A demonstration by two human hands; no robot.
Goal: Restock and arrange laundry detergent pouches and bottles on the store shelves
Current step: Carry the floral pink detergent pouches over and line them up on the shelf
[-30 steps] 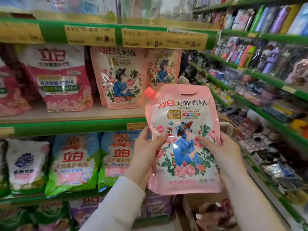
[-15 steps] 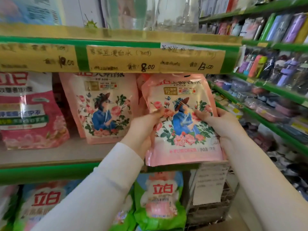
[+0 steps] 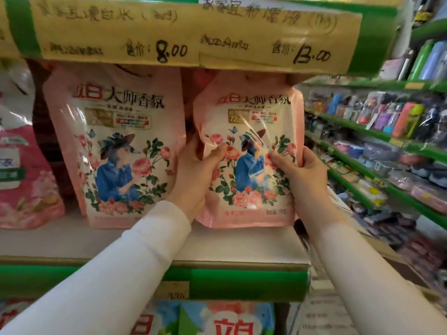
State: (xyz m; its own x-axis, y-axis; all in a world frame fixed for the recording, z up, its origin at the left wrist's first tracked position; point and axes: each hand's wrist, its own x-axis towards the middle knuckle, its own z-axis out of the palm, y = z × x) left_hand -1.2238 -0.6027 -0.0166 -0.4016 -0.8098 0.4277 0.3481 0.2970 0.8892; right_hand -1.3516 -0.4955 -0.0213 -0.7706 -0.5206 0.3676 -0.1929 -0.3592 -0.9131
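A pale shelf board (image 3: 242, 245) with a green front edge (image 3: 242, 284) sits beneath an upper shelf rail (image 3: 24, 27) covered by yellow paper price labels (image 3: 116, 32), handwritten "8.00" and "13.00". At right, green-edged aisle shelving (image 3: 377, 135) runs back in several tiers, packed with small, blurred, multicoloured goods (image 3: 399, 114). The light is soft and even.

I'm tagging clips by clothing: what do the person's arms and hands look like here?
Both arms wear plain long sleeves, the left sleeve white and the right sleeve slightly creamier, ending at the wrists. The left hand and right hand are bare: no gloves, ring or watch shows.
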